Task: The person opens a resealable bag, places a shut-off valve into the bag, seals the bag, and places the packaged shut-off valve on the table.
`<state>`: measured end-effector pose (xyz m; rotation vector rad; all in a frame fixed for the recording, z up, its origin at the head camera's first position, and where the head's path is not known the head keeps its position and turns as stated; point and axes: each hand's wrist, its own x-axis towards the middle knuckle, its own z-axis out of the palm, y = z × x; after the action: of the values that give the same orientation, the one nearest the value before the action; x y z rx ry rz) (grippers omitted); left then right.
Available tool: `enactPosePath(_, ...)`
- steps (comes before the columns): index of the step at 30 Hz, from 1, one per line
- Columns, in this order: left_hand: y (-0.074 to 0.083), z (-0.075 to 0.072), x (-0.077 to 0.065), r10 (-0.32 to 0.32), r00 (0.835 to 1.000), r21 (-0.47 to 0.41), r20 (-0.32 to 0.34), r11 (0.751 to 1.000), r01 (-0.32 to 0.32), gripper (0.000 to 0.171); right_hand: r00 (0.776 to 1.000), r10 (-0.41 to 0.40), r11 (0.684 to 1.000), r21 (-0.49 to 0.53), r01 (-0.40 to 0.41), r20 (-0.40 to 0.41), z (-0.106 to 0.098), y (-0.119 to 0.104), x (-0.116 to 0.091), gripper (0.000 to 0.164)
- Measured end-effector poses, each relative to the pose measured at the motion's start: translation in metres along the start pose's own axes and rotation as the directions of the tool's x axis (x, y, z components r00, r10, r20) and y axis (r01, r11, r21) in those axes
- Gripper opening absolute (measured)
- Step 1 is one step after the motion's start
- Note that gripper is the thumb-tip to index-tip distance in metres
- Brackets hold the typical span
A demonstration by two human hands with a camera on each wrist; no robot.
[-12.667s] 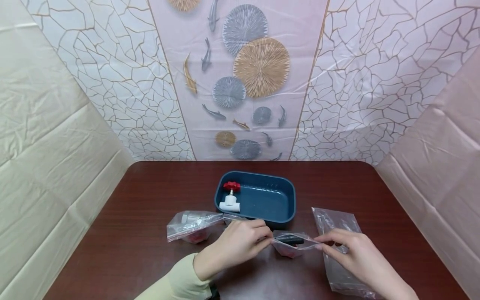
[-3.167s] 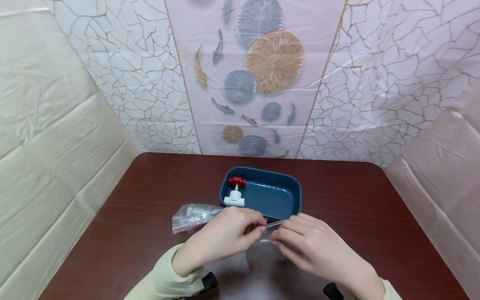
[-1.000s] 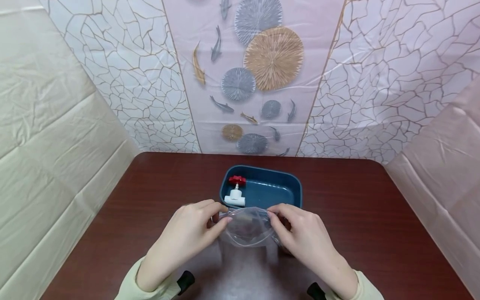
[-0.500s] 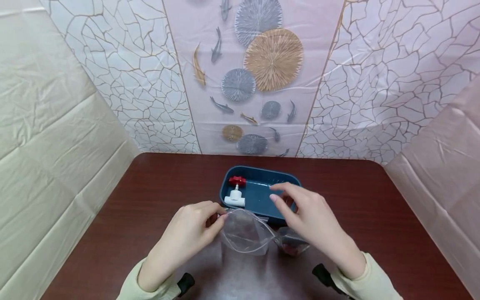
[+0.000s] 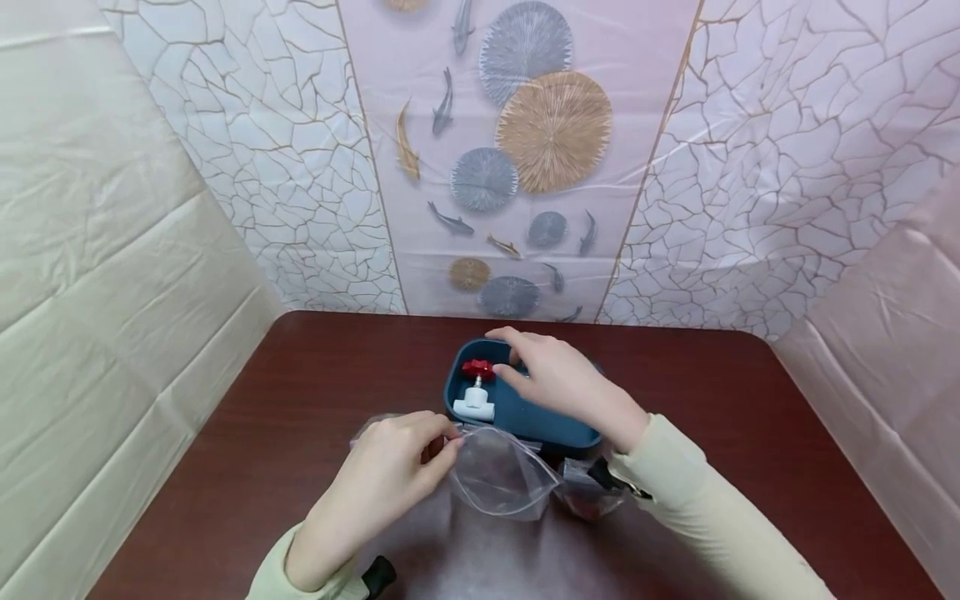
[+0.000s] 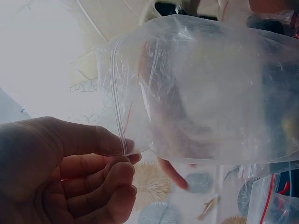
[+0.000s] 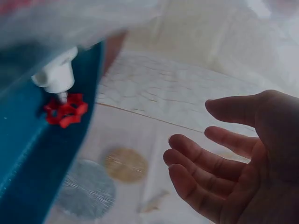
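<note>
My left hand (image 5: 382, 471) pinches the zip-seal edge of a clear zip-lock bag (image 5: 495, 479) between thumb and forefinger; the bag's mouth gapes. In the left wrist view the thumb lies on the zip strip and nothing shows inside the bag (image 6: 210, 93). My right hand (image 5: 558, 375) hovers over the blue tray (image 5: 517, 417), fingers spread and holding nothing. Its fingertips are close to the red handle of a white plastic tee valve (image 5: 474, 404) at the tray's left end. The right wrist view shows the valve's red wheel (image 7: 65, 109) apart from the fingers.
A filled zip-lock bag (image 5: 588, 500) with something reddish in it sits below my right wrist, touching or near the pinched bag. Another clear bag (image 5: 365, 429) lies partly hidden behind my left hand. Patterned cloth walls (image 5: 300, 167) enclose the table's back and sides.
My right hand let go of the bag's edge and moved up and left over the tray toward the valve. My left hand keeps its pinch. Earlier, both hands handled bags in front of the tray.
</note>
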<state>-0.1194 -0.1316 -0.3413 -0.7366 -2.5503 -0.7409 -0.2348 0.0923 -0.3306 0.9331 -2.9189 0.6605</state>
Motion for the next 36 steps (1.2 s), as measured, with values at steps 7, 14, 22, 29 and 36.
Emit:
enactPosePath(7, -0.001, 0.003, 0.000, -0.011, 1.000, -0.024, 0.016, 1.000, 0.011, 0.006, 0.966, 0.010, 1.000, 0.003, -0.011, 0.259, 0.034, 0.016, 0.044, 0.043)
enactPosePath(14, -0.001, 0.005, 0.002, -0.021, 0.998, -0.037, 0.053, 0.999, 0.023, 0.004, 0.896, 0.027, 0.999, 0.022, -0.042, 0.443, 0.071, 0.030, 0.069, 0.039)
enactPosePath(22, -0.002, 0.006, -0.001, -0.026, 0.999, -0.035, 0.033, 0.999, 0.027, 0.008, 0.880, 0.062, 0.996, -0.084, -0.025, 0.471, 0.108, 0.031, 0.082, 0.036)
enactPosePath(29, -0.004, 0.009, -0.007, -0.014, 1.000, -0.014, 0.008, 1.000, 0.014, 0.009, 0.884, 0.094, 0.984, -0.179, -0.011, 0.458, 0.118, 0.027, 0.084, 0.029)
enactPosePath(36, -0.005, 0.010, -0.009, -0.020, 1.000, -0.007, 0.010, 1.000, 0.020, 0.009, 0.887, 0.062, 0.990, -0.144, 0.005, 0.458, 0.120, 0.032, 0.083, 0.034)
